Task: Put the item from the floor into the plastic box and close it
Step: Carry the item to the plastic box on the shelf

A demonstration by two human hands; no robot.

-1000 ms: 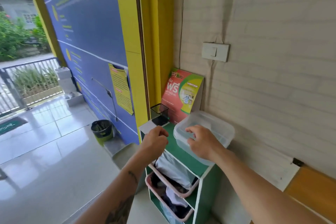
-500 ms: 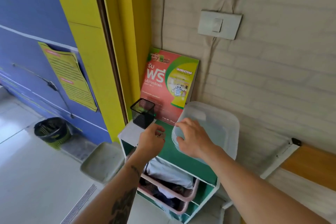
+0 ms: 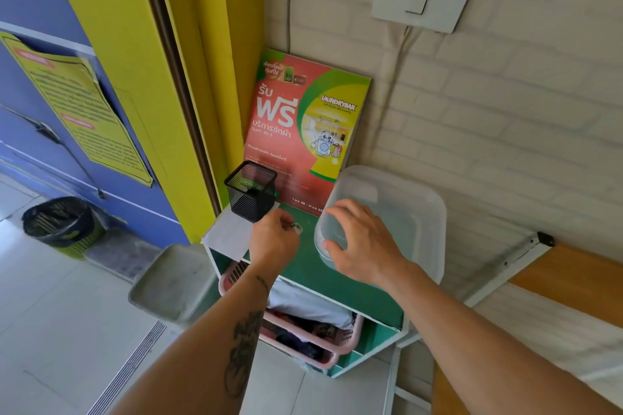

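Closer now than a second ago, our left hand (image 3: 274, 241) pinches the small item (image 3: 297, 228) at its fingertips, just beside the box (image 3: 404, 209); our right hand (image 3: 365, 244) grips the box's near corner.

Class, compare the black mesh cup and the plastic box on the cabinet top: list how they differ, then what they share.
The mesh cup is black wire; the plastic box is cloudy plastic. The cup is small, tall, square; the box is wider with rounded corners. The right hand grips the box's corner; the left hand, beside the cup, pinches a small item instead. Both stand on the cabinet top before the poster.
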